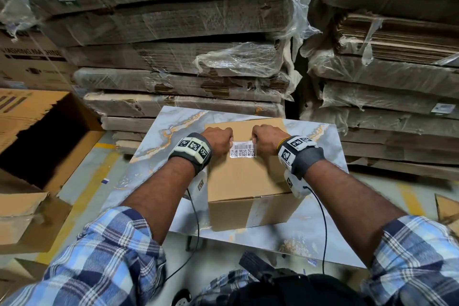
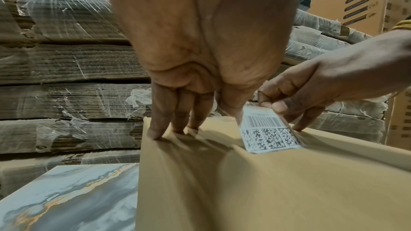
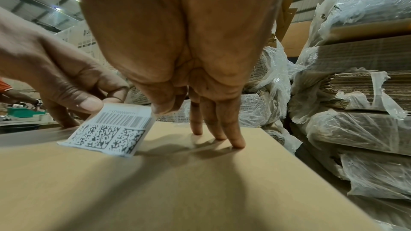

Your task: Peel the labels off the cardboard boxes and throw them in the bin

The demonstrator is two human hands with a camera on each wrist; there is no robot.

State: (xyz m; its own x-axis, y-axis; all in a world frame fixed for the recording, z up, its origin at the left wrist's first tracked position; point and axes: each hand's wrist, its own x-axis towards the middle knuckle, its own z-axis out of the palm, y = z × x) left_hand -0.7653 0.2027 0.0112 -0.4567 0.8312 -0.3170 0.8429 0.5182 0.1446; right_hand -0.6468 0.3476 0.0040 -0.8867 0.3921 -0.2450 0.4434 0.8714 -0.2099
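Note:
A brown cardboard box (image 1: 248, 176) stands on a marbled tabletop (image 1: 154, 136). A white barcode label (image 1: 243, 149) is on its top, its far edge lifted while its near edge still sticks. My left hand (image 1: 218, 139) pinches the label's (image 2: 266, 129) far left corner between thumb and forefinger, its other fingers (image 2: 160, 126) resting on the box (image 2: 244, 191). My right hand (image 1: 267, 138) pinches the label's (image 3: 111, 131) far right corner, with its other fingers (image 3: 231, 129) propped on the box top (image 3: 155, 191).
Plastic-wrapped stacks of flattened cardboard (image 1: 186, 62) rise close behind the table and on the right (image 1: 387, 69). An open cardboard carton (image 1: 42, 136) sits on the floor at the left. Yellow floor lines (image 1: 87, 194) run beside the table.

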